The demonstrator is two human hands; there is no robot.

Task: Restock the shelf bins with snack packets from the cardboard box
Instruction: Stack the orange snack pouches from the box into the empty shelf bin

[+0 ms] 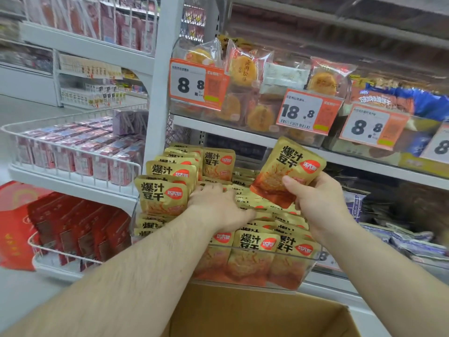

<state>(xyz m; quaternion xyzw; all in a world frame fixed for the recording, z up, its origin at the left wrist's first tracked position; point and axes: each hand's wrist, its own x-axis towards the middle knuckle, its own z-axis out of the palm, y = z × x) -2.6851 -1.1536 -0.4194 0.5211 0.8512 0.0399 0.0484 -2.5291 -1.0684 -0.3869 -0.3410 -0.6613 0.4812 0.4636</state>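
On the far left, wire baskets [73,152] hold rows of pink and red packs, well apart from the work. Next along, a row of gold snack packets [165,193] stands upright at the left side of the clear bin [301,271], one behind another, leaning a little. The left hand [218,203] reaches in just beside that row, palm down on the loose packets in the middle of the bin; its fingertips are hidden among them, so whether it is pressing flat or curling round one cannot be told. To the right, the right hand [313,203] holds a gold packet [286,171] tilted above the bin, thumb across its front lower corner and fingers behind. The cardboard box [255,314] sits directly below the bin, open; its contents are out of view. The bin looks nearly full, with packets stacked to the front wall's rim. The likely trouble is crowding: pushing the held packet into a packed heap could tip the standing row or nudge front packets over the low rim. Held by one corner only, the slick packet may also slip from the grip. The price tags [301,113] above sit close to the raised packet and could be knocked.
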